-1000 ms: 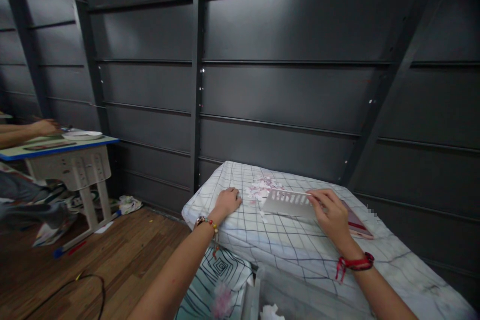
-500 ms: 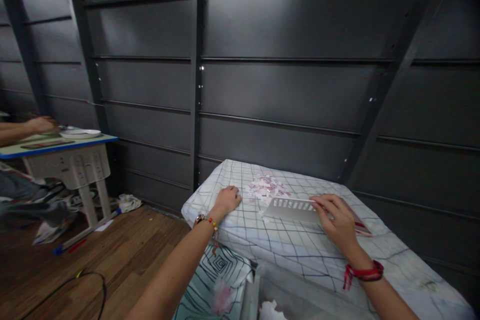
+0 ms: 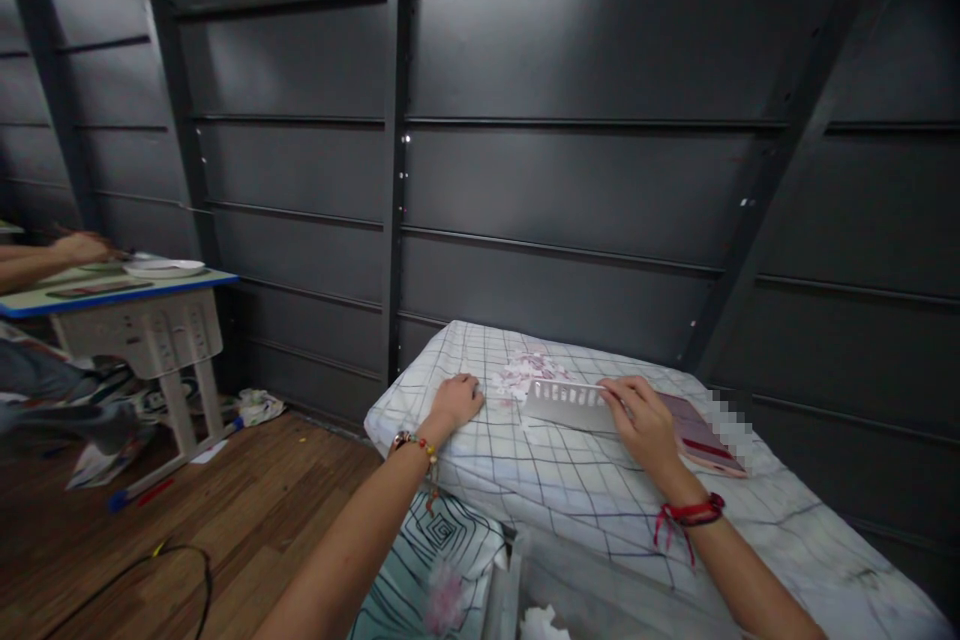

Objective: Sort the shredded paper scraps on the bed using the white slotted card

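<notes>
My right hand [image 3: 641, 425] pinches the right end of a white plastic panel [image 3: 566, 410] with a row of slots along its top edge. The panel stands on edge on the checked cloth [image 3: 517, 470], its lower side close to the cloth. Just beyond it lies a loose heap of white and pinkish paper scraps [image 3: 532, 367], partly hidden by the panel. My left hand [image 3: 456, 400] rests on the cloth left of the heap, fingers loosely bent and holding nothing. Right of my right hand lies a flat, dark pink case-like item [image 3: 701, 435].
Below the cloth's near edge is a translucent bin [image 3: 600, 570] containing white paper [image 3: 544, 623]. A pink fluffy item [image 3: 445, 595] lies on patterned fabric [image 3: 409, 560] beside it. Another person's hand [image 3: 82, 247] is over a desk [image 3: 142, 300] at left. A dark panelled wall [image 3: 555, 180] stands behind.
My right hand has shifted left with the slotted panel, bringing it nearer the scraps. More of the dark pink item now shows. My left hand stays in place.
</notes>
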### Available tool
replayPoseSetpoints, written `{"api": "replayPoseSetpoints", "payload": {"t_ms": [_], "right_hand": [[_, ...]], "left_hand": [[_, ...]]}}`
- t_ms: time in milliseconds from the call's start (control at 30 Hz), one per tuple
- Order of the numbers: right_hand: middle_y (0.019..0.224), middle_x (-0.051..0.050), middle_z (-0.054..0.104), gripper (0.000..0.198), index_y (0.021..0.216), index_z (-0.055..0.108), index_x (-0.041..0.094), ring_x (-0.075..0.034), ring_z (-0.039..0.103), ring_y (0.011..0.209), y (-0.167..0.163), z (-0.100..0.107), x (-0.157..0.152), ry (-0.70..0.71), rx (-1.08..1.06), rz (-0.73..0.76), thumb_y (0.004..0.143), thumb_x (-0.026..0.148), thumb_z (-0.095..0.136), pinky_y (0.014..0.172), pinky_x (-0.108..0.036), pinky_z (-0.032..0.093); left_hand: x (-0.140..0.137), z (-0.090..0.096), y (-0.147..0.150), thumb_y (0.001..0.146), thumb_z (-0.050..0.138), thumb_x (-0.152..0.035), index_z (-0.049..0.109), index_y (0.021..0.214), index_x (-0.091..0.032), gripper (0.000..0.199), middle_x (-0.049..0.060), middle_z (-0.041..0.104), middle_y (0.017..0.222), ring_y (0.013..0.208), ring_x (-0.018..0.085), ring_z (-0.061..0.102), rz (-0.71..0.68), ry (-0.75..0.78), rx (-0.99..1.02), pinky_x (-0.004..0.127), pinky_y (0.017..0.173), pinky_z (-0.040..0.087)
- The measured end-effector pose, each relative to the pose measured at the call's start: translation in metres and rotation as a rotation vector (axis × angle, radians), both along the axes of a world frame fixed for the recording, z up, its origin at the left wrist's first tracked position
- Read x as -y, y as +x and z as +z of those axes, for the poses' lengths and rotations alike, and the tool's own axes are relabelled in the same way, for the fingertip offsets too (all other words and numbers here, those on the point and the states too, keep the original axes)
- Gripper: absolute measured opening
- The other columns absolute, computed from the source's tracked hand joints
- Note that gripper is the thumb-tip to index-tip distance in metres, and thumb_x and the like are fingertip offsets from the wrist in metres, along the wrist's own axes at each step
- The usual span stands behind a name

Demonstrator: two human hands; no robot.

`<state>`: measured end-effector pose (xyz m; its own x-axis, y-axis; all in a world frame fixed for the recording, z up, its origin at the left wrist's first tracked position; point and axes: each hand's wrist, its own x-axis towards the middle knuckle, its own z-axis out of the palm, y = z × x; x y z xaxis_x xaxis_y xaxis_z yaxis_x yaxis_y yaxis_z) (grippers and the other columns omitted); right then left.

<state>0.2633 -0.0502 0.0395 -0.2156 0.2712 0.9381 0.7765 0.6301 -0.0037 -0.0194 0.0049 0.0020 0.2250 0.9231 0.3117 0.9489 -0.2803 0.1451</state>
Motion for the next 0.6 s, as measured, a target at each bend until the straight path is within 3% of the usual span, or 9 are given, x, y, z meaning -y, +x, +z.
{"api": "replayPoseSetpoints", "payload": {"t_ms": [167,433,600], "right_hand": [[0.077,-0.003,0.058,0.017,0.089,0.064,0.022,-0.015,0.056,0.07,-0.012,0.004,-0.001,0.027,0.014,0.021,0.088,0.026,0.048,0.065,-0.03,0.046],[0.078,-0.003,0.059,0.012,0.088,0.063,0.022,-0.015,0.057,0.073,0.015,0.002,0.016,0.048,0.047,-0.027,0.086,0.025,0.051,0.066,-0.028,0.046],[0.078,-0.003,0.059,0.013,0.089,0.063,0.022,-0.015,0.057,0.071,0.01,-0.002,0.014,0.071,0.053,-0.023,0.087,0.024,0.05,0.065,-0.029,0.047]], "left_hand": [[0.0,0.0,0.0,0.086,0.042,-0.027,0.061,0.103,-0.016,0.028,0.009,0.063,0.109,0.102,0.022,0.058,0.008,-0.006,-0.004,0.031,0.091,0.041],[-0.002,-0.003,-0.001,0.086,0.043,-0.028,0.061,0.104,-0.015,0.029,0.01,0.062,0.111,0.102,0.023,0.058,0.01,-0.008,0.003,0.031,0.091,0.042],[-0.002,-0.003,-0.001,0.086,0.043,-0.028,0.061,0.104,-0.015,0.029,0.01,0.062,0.111,0.1,0.023,0.058,0.011,-0.003,0.002,0.031,0.09,0.042]]}}
